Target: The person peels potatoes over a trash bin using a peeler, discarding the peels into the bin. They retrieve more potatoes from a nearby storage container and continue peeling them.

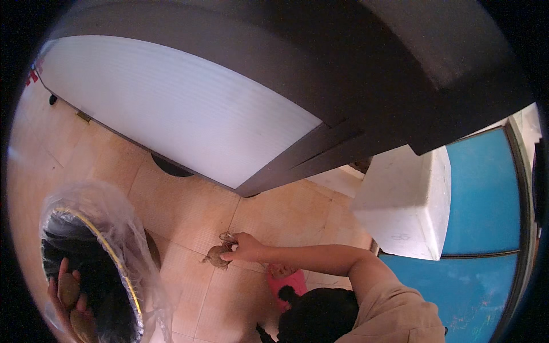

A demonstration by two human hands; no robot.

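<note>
My right hand [246, 248] is stretched out over the floor. Its fingers grip a round brown object [219, 257] with wispy ends, perhaps a root vegetable. A thin shiny loop [227, 238] shows at the same fingertips; what it belongs to is unclear. At the lower left, my left hand [53, 296] appears against the dark opening of a container [96, 233] with a yellow-edged rim. Two brownish oval pieces [68, 289] sit among its fingers, too blurred to name. Clear plastic film [128, 214] surrounds the container.
A large dark grey furnishing [291, 77] with a white ribbed panel [171, 111] spans the top. On the right, a white block-like box [399, 206] stands before blue panels [480, 197]. Tan tiles [188, 214] cover the floor. Below my right forearm is a foot in pink footwear [287, 283].
</note>
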